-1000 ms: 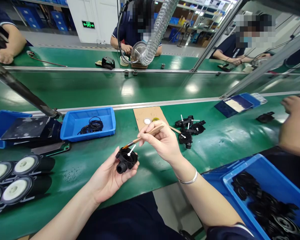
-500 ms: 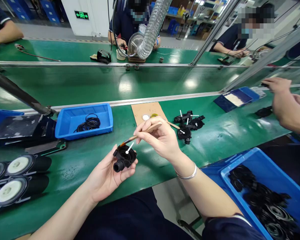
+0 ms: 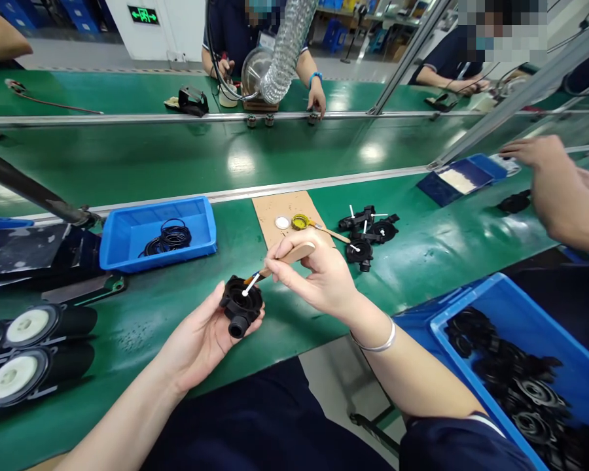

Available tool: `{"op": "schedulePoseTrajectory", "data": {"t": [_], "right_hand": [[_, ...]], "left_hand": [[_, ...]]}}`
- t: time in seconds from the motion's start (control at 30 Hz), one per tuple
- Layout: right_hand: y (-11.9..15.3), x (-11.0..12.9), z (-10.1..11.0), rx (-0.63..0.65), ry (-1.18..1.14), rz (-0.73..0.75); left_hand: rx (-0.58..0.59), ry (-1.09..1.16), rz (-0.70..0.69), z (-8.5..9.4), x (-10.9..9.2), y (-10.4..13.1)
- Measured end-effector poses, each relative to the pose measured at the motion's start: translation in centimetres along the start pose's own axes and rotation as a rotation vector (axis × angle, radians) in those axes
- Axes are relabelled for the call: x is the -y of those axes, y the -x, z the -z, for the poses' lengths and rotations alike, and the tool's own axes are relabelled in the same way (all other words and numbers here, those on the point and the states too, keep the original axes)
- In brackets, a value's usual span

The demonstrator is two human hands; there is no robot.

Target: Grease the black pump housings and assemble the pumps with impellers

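My left hand (image 3: 209, 340) is closed around a black plastic pump housing (image 3: 236, 314), its round open side facing up and its spout towards me. A thin white shaft (image 3: 250, 285) sticks up from the middle of the housing. Between the thumb and fingers of my right hand (image 3: 319, 275) is a paintbrush (image 3: 294, 252) with a wooden handle. Its orange-brown tip is at the housing's far rim, partly behind the white shaft; whether it touches cannot be made out. Several similar black housings with white shafts (image 3: 360, 252) lie on the bench beyond my right hand.
A cardboard sheet (image 3: 265, 212) bears a yellow-rimmed pot (image 3: 300, 222), with a second brush across it, and a white disc (image 3: 281, 223). Black rings lie in a blue bin (image 3: 108, 242). A blue crate (image 3: 439, 330) of black parts stands right. A co-worker's hand (image 3: 544, 163) reaches in.
The housing has turned slightly in my left hand, its spout now pointing more towards me. The brush tip has shifted right along the rim. A person opposite has reached to a small part.
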State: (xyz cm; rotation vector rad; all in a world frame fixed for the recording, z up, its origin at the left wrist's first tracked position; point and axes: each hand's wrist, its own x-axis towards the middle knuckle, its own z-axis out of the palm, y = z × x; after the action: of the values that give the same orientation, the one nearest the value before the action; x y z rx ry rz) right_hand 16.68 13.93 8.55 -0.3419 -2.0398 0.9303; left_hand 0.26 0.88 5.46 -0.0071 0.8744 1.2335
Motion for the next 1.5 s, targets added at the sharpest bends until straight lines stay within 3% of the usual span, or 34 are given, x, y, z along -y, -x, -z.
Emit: {"op": "schedulePoseTrajectory", "data": {"t": [0.27, 0.6, 0.87, 1.13, 1.27, 1.5], "right_hand": [[0.4, 0.4, -0.1, 0.005, -0.044, -0.123], [0.6, 1.1, 0.0, 0.011, -0.051, -0.199], [0.8, 1.6, 0.2, 0.055, -0.247, -0.346], [0.8, 2.2, 0.0, 0.029, -0.420, -0.397], [1.0, 2.2, -0.1, 0.029, -0.529, -0.441], [1.3, 2.1, -0.6, 0.008, -0.701, -0.516]], "left_hand": [[0.080, -0.313, -0.269, 0.9, 0.2, 0.2], [-0.027, -0.499, -0.536, 1.3, 0.5, 0.3], [0.002, -0.641, -0.711, 2.3, 0.6, 0.2], [-0.043, -0.783, -0.928, 1.7, 0.9, 0.7], [0.037, -0.905, -1.104, 2.6, 0.6, 0.3], [0.064, -1.333, -1.549, 3.9, -0.8, -0.2]]}}
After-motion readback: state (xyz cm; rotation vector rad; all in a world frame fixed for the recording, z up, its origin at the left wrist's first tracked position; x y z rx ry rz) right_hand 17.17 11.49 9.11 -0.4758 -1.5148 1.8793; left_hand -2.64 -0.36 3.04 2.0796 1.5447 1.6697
